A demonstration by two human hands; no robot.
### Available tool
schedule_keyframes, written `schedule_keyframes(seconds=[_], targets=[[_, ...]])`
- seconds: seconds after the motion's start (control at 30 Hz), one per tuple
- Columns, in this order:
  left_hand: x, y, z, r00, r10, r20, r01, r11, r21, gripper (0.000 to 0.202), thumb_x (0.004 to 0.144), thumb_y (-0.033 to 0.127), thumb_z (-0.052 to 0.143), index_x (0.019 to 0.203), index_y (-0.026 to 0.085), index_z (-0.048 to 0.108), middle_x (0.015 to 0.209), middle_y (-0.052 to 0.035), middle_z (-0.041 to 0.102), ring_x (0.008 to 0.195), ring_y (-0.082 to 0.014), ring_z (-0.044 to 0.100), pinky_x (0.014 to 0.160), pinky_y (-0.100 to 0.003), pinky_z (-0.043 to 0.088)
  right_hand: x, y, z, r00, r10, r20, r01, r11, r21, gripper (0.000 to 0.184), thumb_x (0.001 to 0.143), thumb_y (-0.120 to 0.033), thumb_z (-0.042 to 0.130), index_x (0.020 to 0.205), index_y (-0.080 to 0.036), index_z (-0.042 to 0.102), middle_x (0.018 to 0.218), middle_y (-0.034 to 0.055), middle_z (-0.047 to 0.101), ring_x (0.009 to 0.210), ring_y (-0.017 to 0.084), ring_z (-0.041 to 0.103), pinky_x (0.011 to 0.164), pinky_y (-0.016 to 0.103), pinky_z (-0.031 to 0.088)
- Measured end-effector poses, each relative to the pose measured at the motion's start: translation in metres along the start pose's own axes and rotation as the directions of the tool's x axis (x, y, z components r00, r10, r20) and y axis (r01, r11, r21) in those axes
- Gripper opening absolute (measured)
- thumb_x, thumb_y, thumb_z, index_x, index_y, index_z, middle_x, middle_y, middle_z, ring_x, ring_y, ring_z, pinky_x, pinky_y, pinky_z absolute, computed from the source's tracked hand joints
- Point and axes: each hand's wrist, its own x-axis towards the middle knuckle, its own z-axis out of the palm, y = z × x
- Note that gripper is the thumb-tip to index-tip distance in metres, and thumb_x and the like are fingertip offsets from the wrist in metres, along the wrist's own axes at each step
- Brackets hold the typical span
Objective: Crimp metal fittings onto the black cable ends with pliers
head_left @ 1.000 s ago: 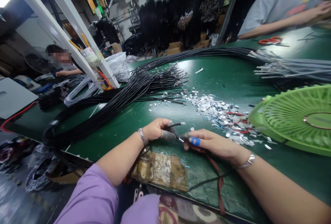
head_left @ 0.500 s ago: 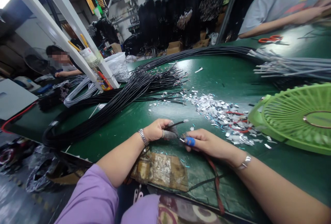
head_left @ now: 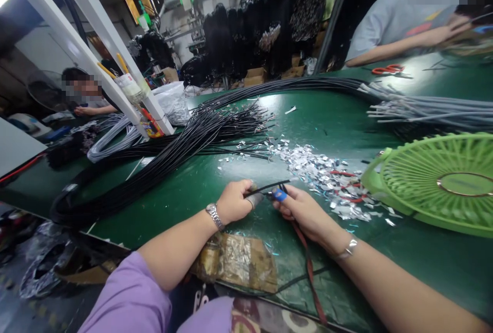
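Observation:
My left hand (head_left: 235, 200) is closed around a black cable (head_left: 268, 185) that juts out to the right and ends in a pale tip. Its fingertips wear greyish coverings. My right hand (head_left: 296, 203), with blue tape on the thumb, pinches a dark cable end close beside the left fingers. From beneath the right hand a red strap (head_left: 308, 263) hangs down toward the table's front edge. What else the right palm holds is hidden. Just below the hands lies a taped piece of cardboard (head_left: 246, 261).
Foil and plastic scraps (head_left: 311, 166) lie beyond my right hand, beside a green fan (head_left: 442, 179). Black cable bundles (head_left: 162, 169) cross the left side. Grey cables (head_left: 419, 107), orange-handled scissors (head_left: 387, 70) and a co-worker (head_left: 385, 30) are at right; another person sits far left.
My right hand has moved up and closer to my left hand. The black cable's pale tip now reaches over the right fingers. The camera view has shifted slightly.

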Motion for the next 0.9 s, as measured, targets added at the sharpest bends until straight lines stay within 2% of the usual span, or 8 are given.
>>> schedule_keyframes(seconds=[0.1, 0.17, 0.27, 0.37, 0.47, 0.6, 0.9], targets=[[-0.0012, 0.0002, -0.0006, 0.992, 0.108, -0.060, -0.099, 0.985, 0.142, 0.016, 0.075, 0.027, 0.057, 0.065, 0.015, 0.053, 0.056, 0.0030, 0.050, 0.052, -0.0079, 0.041, 0.051, -0.022, 0.029, -0.0010, 0.0021, 0.0025, 1.000, -0.022, -0.017, 0.022, 1.000, -0.013, 0.045, 0.055, -0.055, 0.076, 0.067, -0.018, 0.053, 0.050, -0.0071, 0.047, 0.042, 0.004, 0.029, 0.040, 0.020, 0.018], [-0.0008, 0.0004, 0.0001, 0.993, 0.103, -0.065, -0.095, 0.990, 0.109, 0.016, 0.075, 0.027, 0.057, 0.065, 0.015, 0.053, 0.055, 0.0031, 0.050, 0.052, -0.0078, 0.041, 0.050, -0.022, 0.030, -0.0022, 0.0020, 0.0041, 0.999, -0.034, -0.017, 0.033, 0.999, -0.022, 0.042, 0.054, -0.049, 0.078, 0.068, -0.018, 0.054, 0.052, -0.0065, 0.049, 0.043, 0.005, 0.031, 0.040, 0.020, 0.019], [0.0011, 0.0004, 0.0019, 0.999, -0.027, -0.041, 0.024, 0.997, -0.069, 0.016, 0.074, 0.029, 0.058, 0.069, 0.015, 0.051, 0.052, 0.0044, 0.049, 0.045, -0.0071, 0.043, 0.045, -0.020, 0.033, -0.0047, 0.0003, 0.0058, 0.998, -0.009, 0.064, 0.014, 0.996, -0.086, 0.036, 0.056, -0.045, 0.077, 0.068, -0.017, 0.057, 0.053, -0.0049, 0.052, 0.044, 0.006, 0.034, 0.041, 0.021, 0.021], [0.0025, 0.0011, 0.0025, 0.987, -0.160, -0.030, 0.151, 0.968, -0.198, 0.024, 0.074, 0.037, 0.059, 0.073, 0.016, 0.048, 0.049, 0.0057, 0.048, 0.039, -0.0070, 0.044, 0.039, -0.018, 0.034, -0.0052, -0.0007, 0.0049, 0.990, 0.022, 0.136, 0.003, 0.984, -0.180, 0.031, 0.059, -0.043, 0.073, 0.063, -0.017, 0.058, 0.051, -0.0030, 0.054, 0.044, 0.007, 0.035, 0.041, 0.022, 0.021], [0.0026, 0.0022, 0.0021, 0.983, -0.177, -0.037, 0.164, 0.959, -0.231, 0.029, 0.072, 0.041, 0.061, 0.073, 0.016, 0.048, 0.048, 0.0059, 0.048, 0.037, -0.0064, 0.043, 0.037, -0.017, 0.034, -0.0028, -0.0007, 0.0024, 0.998, -0.004, 0.056, 0.014, 0.984, -0.177, 0.032, 0.059, -0.045, 0.071, 0.062, -0.017, 0.057, 0.051, -0.0033, 0.053, 0.043, 0.006, 0.032, 0.040, 0.022, 0.018], [0.0019, 0.0027, 0.0022, 0.984, -0.174, -0.042, 0.160, 0.961, -0.227, 0.025, 0.073, 0.038, 0.060, 0.074, 0.016, 0.048, 0.048, 0.0060, 0.048, 0.037, -0.0062, 0.043, 0.037, -0.017, 0.034, -0.0005, -0.0012, 0.0018, 0.996, -0.037, -0.079, 0.030, 0.996, -0.086, 0.038, 0.060, -0.052, 0.069, 0.066, -0.018, 0.055, 0.051, -0.0044, 0.052, 0.041, 0.005, 0.029, 0.040, 0.021, 0.018], [0.0017, 0.0013, 0.0027, 0.996, -0.083, -0.042, 0.072, 0.973, -0.218, 0.026, 0.072, 0.040, 0.060, 0.072, 0.016, 0.049, 0.049, 0.0058, 0.046, 0.041, -0.0059, 0.040, 0.041, -0.019, 0.032, -0.0006, -0.0023, 0.0017, 0.991, -0.070, -0.112, 0.067, 0.997, -0.031, 0.043, 0.060, -0.057, 0.070, 0.072, -0.018, 0.057, 0.054, -0.0028, 0.055, 0.042, 0.006, 0.031, 0.040, 0.022, 0.019]])
